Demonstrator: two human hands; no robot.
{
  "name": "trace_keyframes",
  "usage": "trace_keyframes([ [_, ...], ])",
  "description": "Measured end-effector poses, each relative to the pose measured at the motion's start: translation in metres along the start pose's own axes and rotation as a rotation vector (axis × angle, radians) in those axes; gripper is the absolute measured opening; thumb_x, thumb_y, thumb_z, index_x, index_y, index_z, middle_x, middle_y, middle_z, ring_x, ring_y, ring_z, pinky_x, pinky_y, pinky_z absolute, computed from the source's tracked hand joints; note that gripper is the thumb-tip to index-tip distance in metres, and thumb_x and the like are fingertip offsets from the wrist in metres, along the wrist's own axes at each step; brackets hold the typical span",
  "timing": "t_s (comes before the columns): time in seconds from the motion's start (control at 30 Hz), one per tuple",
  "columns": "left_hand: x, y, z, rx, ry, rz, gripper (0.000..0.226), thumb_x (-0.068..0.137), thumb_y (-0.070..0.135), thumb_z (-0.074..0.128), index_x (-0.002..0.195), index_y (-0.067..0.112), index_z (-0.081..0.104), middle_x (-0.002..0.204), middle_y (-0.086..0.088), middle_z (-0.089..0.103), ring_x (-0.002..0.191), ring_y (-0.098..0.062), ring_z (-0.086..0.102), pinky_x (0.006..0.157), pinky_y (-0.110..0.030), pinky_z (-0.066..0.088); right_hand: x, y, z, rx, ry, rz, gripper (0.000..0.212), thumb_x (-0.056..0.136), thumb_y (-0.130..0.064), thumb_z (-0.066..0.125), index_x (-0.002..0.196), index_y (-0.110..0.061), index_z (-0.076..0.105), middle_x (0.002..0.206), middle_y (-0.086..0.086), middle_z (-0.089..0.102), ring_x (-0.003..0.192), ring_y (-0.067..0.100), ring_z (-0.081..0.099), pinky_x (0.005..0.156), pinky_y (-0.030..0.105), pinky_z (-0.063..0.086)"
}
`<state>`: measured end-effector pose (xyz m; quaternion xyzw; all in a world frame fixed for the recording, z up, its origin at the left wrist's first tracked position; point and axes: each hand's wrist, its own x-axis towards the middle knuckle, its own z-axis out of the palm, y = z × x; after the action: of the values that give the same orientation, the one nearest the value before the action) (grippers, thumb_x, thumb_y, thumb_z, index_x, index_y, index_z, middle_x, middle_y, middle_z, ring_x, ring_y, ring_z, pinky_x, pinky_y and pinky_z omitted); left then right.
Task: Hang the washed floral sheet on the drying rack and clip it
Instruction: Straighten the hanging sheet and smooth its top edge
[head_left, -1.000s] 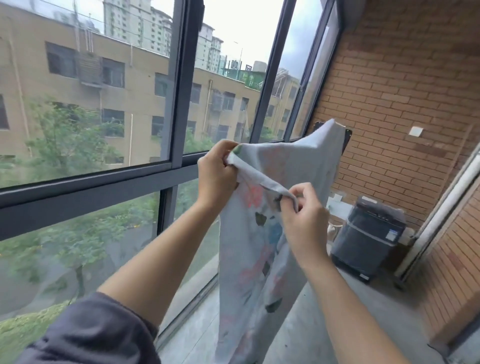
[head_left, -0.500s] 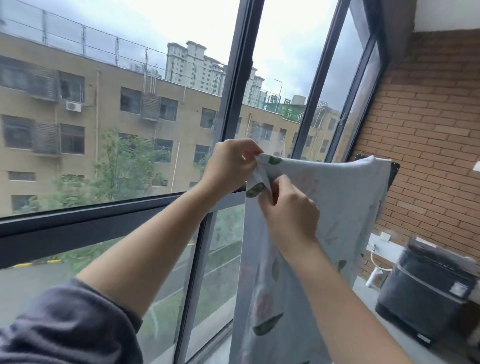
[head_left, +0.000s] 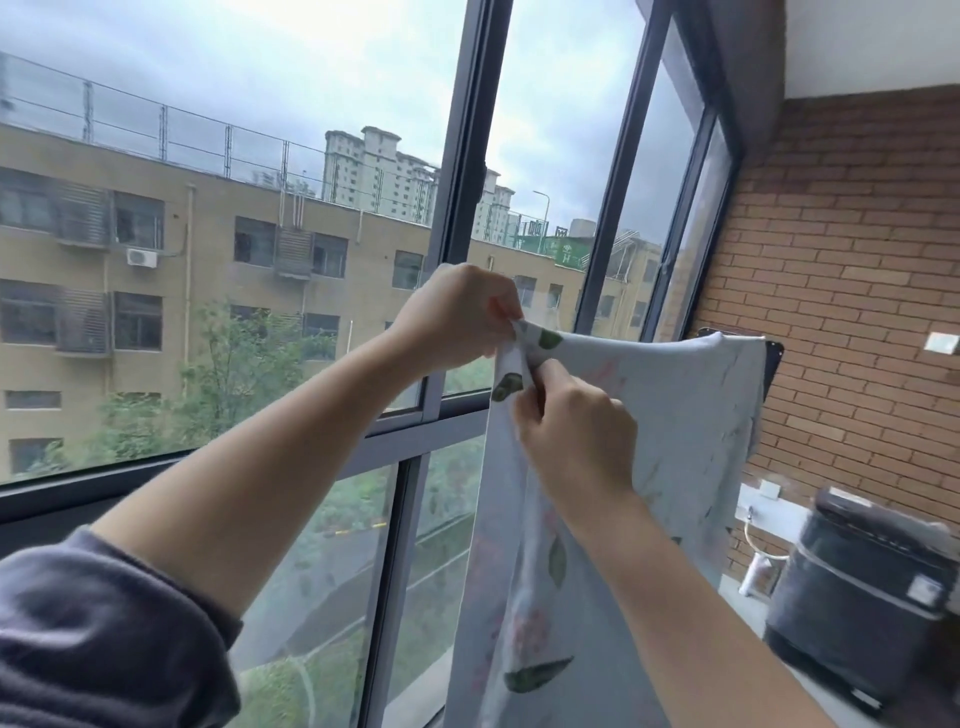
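**Sheet corner in both hands, top edge running to the right**

Your left hand (head_left: 460, 317) pinches the upper corner of the floral sheet (head_left: 670, 415), and your right hand (head_left: 574, 431) grips the same fabric just below it, so both hands are closed on the cloth and almost touching. From there the top edge runs to the right and away from you, to a dark bracket (head_left: 769, 364) on the brick wall (head_left: 857, 270). No rack bar or clip is visible. The cloth is thin, pale and limp, with green leaf prints, and hangs in soft folds beside the window frame (head_left: 462, 208).
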<state>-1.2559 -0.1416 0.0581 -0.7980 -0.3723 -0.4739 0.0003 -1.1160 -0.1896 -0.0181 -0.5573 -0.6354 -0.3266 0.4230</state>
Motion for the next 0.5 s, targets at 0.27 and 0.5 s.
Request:
trace_keyframes([
  [0.27, 0.010, 0.024, -0.027, -0.086, 0.107, 0.025, 0.018, 0.078, 0.003, 0.062, 0.073, 0.019, 0.070, 0.068, -0.001, 0.070, 0.059, -0.010, 0.067, 0.055, -0.029, 0.058, 0.020, -0.007, -0.014, 0.234, 0.140, -0.061, 0.027, 0.091, -0.024, 0.051, 0.066, -0.021, 0.042, 0.053, -0.008, 0.045, 0.045, 0.011, 0.040, 0.044, 0.022, 0.024],
  [0.5, -0.008, 0.013, -0.020, -0.079, 0.088, -0.005, 0.014, 0.079, 0.003, 0.064, 0.075, 0.014, 0.071, 0.065, -0.002, 0.070, 0.057, -0.013, 0.068, 0.058, -0.032, 0.058, 0.003, -0.001, 0.005, 0.351, 0.082, -0.080, 0.024, 0.094, -0.025, 0.053, 0.072, -0.023, 0.043, 0.056, -0.009, 0.045, 0.046, 0.009, 0.043, 0.044, 0.013, 0.022],
])
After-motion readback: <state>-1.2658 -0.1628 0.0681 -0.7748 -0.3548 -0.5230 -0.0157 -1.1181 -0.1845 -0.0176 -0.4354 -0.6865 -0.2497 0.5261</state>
